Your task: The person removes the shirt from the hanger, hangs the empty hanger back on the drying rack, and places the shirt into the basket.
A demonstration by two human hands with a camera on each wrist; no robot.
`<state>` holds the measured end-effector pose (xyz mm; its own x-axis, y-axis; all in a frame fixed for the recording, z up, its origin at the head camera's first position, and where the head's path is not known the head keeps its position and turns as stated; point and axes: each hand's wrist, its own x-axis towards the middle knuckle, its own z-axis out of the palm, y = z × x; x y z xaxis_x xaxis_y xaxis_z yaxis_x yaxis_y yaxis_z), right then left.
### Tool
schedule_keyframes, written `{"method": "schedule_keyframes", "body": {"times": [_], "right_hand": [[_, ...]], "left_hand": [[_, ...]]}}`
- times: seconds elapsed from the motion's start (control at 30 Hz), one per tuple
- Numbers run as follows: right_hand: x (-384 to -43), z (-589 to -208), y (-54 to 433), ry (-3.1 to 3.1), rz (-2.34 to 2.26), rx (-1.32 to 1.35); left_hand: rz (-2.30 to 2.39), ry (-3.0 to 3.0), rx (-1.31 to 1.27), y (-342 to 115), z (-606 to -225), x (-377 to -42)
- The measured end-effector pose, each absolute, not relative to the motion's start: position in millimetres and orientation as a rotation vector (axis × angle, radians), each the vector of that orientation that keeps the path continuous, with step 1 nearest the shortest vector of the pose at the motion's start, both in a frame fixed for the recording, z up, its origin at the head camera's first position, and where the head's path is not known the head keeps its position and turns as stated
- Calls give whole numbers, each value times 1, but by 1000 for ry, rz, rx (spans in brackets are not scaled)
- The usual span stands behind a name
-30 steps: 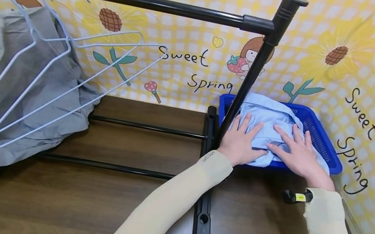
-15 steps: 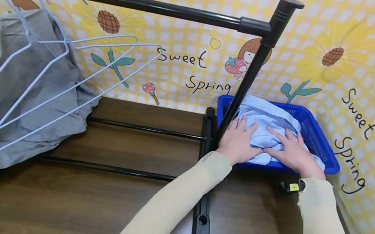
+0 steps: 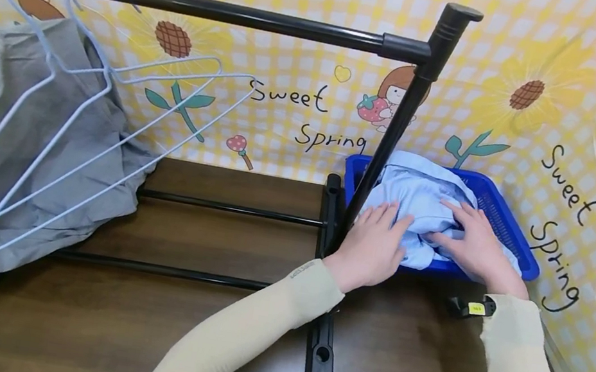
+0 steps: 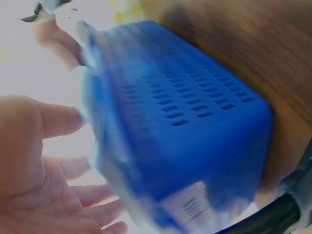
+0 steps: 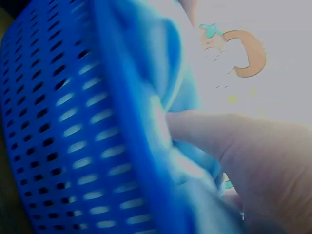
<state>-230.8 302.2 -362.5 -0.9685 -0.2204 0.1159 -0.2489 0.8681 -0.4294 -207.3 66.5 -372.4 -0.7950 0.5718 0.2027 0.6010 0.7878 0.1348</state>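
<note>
The cloth (image 3: 421, 186) is lying bunched in the basket (image 4: 195, 141), leaving the back right corner bare and lapping over the front edge. Both hands are, by my judgement, settling it there. Doing that well is calling for light, even pressure with flat fingers, folding the overhang inward from the front edge and easing bulk toward the back right corner, so that the basket is not tipping. The post (image 3: 397, 130) is standing just beside the basket's left edge, so the left wrist is needing care there.

As for grip, the left hand (image 3: 371, 249) is reaching over the front left corner, fingers loosely spread, pinching nothing; it seems to be touching the cloth, though blur is hiding the exact contact. The right hand (image 3: 478, 247) is lying over the front edge toward the right corner, its fingers extended and thumb apart, the thumb tip touching a fold without visibly pinching it.
</note>
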Motion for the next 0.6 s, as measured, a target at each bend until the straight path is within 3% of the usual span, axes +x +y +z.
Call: {"method": "schedule_keyframes", "body": {"times": [0.33, 0.6], "right_hand": [[-205, -311, 279, -2522, 864, 308], [-180, -269, 243, -2171, 925, 373]], "left_hand": [[-767, -2571, -1214, 20, -323, -162], [-932, -2189, -1142, -30, -278, -140]]}}
